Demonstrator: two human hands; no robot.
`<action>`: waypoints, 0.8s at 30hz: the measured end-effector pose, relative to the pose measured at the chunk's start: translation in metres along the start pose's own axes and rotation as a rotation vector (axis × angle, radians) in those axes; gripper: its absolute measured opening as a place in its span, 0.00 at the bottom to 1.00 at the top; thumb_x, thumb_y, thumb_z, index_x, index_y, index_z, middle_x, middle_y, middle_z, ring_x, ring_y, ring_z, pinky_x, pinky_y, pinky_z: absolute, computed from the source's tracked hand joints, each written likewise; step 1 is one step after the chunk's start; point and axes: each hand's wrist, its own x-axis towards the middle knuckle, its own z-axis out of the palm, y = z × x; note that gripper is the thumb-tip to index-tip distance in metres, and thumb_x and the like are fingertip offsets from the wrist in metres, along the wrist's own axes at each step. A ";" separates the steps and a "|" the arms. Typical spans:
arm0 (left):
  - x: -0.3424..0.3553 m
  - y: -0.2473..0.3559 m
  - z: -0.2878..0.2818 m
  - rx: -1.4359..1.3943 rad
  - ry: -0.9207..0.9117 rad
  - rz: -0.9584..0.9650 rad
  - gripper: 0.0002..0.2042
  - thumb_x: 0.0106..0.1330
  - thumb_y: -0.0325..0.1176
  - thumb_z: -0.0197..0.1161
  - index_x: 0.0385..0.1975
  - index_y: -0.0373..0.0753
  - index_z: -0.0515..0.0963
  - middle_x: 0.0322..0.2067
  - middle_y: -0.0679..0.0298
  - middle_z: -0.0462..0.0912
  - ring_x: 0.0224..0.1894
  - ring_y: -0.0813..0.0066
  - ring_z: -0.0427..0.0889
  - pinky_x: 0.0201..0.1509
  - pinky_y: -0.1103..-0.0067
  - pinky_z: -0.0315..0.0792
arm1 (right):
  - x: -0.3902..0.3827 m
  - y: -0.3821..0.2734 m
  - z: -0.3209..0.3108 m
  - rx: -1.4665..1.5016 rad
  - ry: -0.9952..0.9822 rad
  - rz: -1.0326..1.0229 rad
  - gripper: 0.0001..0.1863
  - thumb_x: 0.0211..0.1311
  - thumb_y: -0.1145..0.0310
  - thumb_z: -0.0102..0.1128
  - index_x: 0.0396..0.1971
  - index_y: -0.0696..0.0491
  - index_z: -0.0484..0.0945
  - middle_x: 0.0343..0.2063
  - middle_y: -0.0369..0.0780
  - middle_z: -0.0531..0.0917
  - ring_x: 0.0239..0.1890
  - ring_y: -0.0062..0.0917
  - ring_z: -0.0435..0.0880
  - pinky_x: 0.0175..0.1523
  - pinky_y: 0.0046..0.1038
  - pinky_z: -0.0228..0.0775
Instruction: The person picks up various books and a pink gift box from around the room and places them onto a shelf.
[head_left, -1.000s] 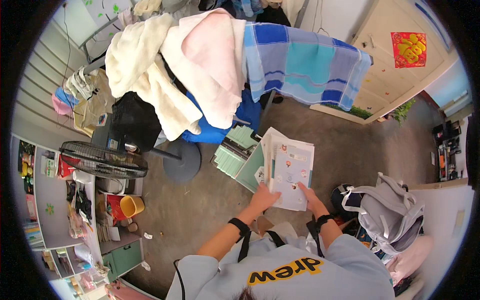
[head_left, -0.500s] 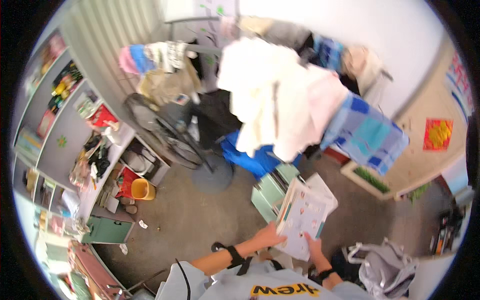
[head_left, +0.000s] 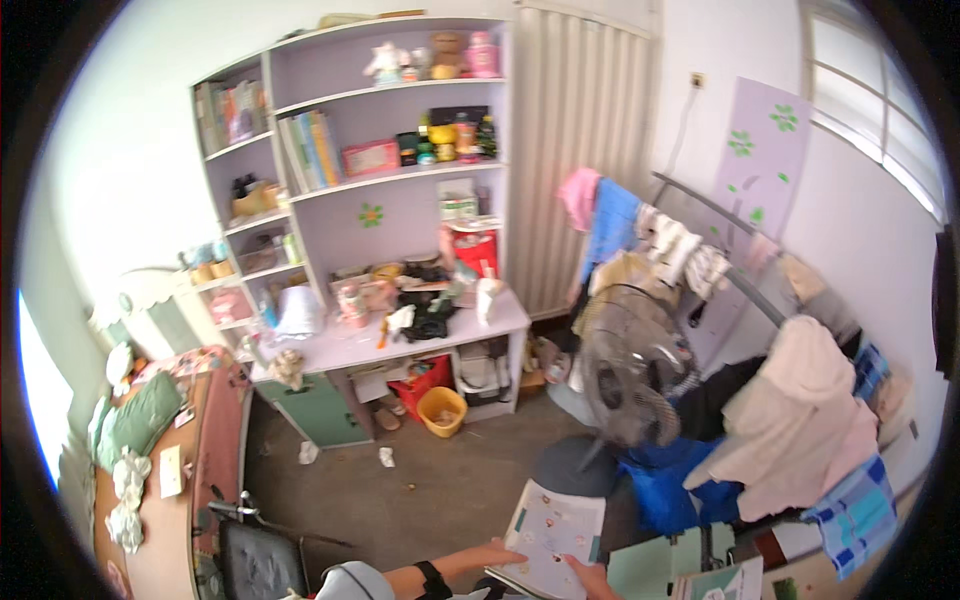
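A thin stack of books or notebooks [head_left: 555, 522] is held low in the head view, topped by a pale cover with small printed pictures. My left hand [head_left: 497, 554] grips its left edge, thumb on the cover and fingers out of sight beneath. My right hand [head_left: 588, 576], partly cut off by the lower edge of the picture, holds the near right side with its thumb on top. To the right is a light green box or drawer [head_left: 645, 568]. More books or papers [head_left: 718, 582] lie beside or in it; which, I cannot tell.
A crowded lilac desk and shelf unit [head_left: 390, 345] stands ahead, a yellow bin [head_left: 441, 411] at its foot. Right of it are a standing fan [head_left: 635, 375] and a rack hung with clothes [head_left: 790, 420]. A black chair [head_left: 262, 555] stands at left. Paper scraps [head_left: 386, 457] lie on the floor.
The view has swung left, bringing the desk and shelves to the middle. The stack stays in both hands. The green box now sits lower and farther right in view.
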 end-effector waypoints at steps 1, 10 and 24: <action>-0.016 -0.010 -0.024 0.114 0.134 0.022 0.33 0.50 0.54 0.63 0.49 0.32 0.70 0.34 0.54 0.77 0.36 0.67 0.76 0.39 0.78 0.70 | 0.040 0.002 0.024 -0.121 0.094 -0.128 0.24 0.47 0.64 0.69 0.41 0.64 0.74 0.34 0.43 0.81 0.34 0.27 0.80 0.38 0.27 0.73; -0.197 0.103 -0.081 0.083 1.088 -0.107 0.38 0.46 0.53 0.68 0.44 0.26 0.61 0.34 0.46 0.77 0.39 0.60 0.79 0.42 0.73 0.72 | 0.056 -0.174 0.213 -0.401 -0.456 -0.504 0.22 0.46 0.63 0.69 0.39 0.61 0.76 0.33 0.40 0.81 0.34 0.21 0.80 0.38 0.24 0.72; -0.263 0.263 -0.284 -0.059 1.299 0.522 0.28 0.53 0.42 0.65 0.45 0.28 0.62 0.39 0.51 0.75 0.41 0.69 0.75 0.44 0.76 0.69 | 0.042 -0.417 0.421 -0.226 -0.733 -0.993 0.20 0.49 0.65 0.66 0.40 0.61 0.76 0.35 0.40 0.81 0.35 0.20 0.80 0.40 0.23 0.72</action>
